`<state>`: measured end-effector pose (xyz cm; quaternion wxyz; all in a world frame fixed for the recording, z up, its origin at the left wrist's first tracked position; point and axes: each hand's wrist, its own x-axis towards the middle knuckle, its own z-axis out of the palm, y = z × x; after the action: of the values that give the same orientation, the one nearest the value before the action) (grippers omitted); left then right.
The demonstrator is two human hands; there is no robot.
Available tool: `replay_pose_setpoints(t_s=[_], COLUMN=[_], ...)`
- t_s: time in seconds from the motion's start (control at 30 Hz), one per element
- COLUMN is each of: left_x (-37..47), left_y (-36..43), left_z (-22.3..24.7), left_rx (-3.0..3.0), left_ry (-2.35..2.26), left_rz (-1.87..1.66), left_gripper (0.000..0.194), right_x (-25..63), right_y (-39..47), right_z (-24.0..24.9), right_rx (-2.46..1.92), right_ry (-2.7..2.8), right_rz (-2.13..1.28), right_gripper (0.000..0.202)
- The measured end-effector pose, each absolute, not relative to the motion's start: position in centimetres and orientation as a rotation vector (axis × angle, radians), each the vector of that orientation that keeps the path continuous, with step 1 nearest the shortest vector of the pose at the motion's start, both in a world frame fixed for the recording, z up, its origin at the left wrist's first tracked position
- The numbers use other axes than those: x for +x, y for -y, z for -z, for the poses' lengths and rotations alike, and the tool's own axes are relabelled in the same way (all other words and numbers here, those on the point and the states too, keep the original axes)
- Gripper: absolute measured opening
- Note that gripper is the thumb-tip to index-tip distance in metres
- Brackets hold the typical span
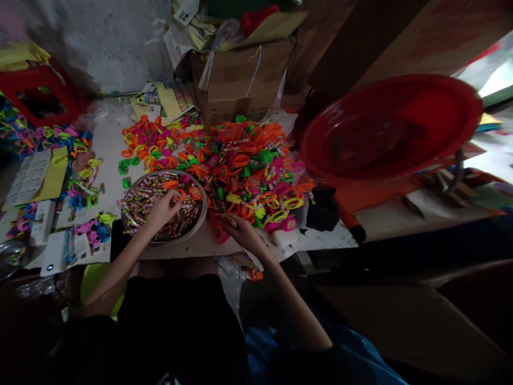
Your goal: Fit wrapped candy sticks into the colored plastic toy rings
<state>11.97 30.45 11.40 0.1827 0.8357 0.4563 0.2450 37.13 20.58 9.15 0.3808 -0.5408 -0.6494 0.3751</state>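
Observation:
A round metal bowl [203, 216] holds many small, striped, patterned sticks [138, 200] that look like wrapped candy rolls, with a few orange toy watches [195, 193] on top. Over the bowl, my left hand [163, 209] is closed, its fingertips pinching a small orange plastic piece. My right hand [240, 231] is closed at the front of a big pile of toy watches [240, 160] in orange, green, pink and yellow. A small patterned stick shows at its fingers, partly hidden. Just left of those fingers lies a pink plastic piece [218, 231].
A large red basin [433, 155] stands tilted at the right. Behind the pile is a cardboard box [244, 75]. Further left are a red stool [34, 88], printed cards [30, 174] and more coloured pieces [94, 231]. The white table's front edge [180, 251] runs before my lap.

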Motion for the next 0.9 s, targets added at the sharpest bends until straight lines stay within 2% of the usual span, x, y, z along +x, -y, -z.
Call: replay_pose_setpoints(t_s=[0.1, 0.27, 0.37, 0.5, 0.63, 0.77, 0.9], left_x=[12.7, 13.5, 13.4, 12.6, 11.3, 10.0, 9.5], left_y=[-26.9, -23.1, -22.1, -21.3, -21.2, -21.3, -20.9], left_z=[-12.2, -11.9, -11.3, -11.6, -13.3, -15.1, -15.0], left_rx=[2.177, 2.005, 1.9, 1.931, 2.208, 2.592, 2.597], left_ry=[-1.11, -1.09, -1.015, -1.021, -0.971, -0.919, -0.974], left_rz=[-0.871, -1.05, -1.177, -1.201, -1.018, -0.787, -0.716], left_gripper=[0.018, 0.036, 0.038, 0.029, 0.024, 0.017, 0.018], right_x=[35.1, 31.6, 30.3, 29.7, 30.0, 30.1, 29.3], right_y=[-20.8, -20.5, -19.9, -19.0, -18.4, -18.0, -17.6], right_z=[-10.2, -12.4, -13.3, -14.3, -15.0, -15.2, -15.7], right_rx=[-1.281, -1.089, -1.009, -1.042, -1.125, -1.191, -1.201], right_ry=[1.518, 1.307, 1.293, 1.387, 1.609, 1.803, 1.85], right_rz=[-1.058, -1.432, -1.508, -1.385, -1.159, -1.083, -1.039], right_gripper=[0.032, 0.043, 0.037, 0.03, 0.029, 0.031, 0.026])
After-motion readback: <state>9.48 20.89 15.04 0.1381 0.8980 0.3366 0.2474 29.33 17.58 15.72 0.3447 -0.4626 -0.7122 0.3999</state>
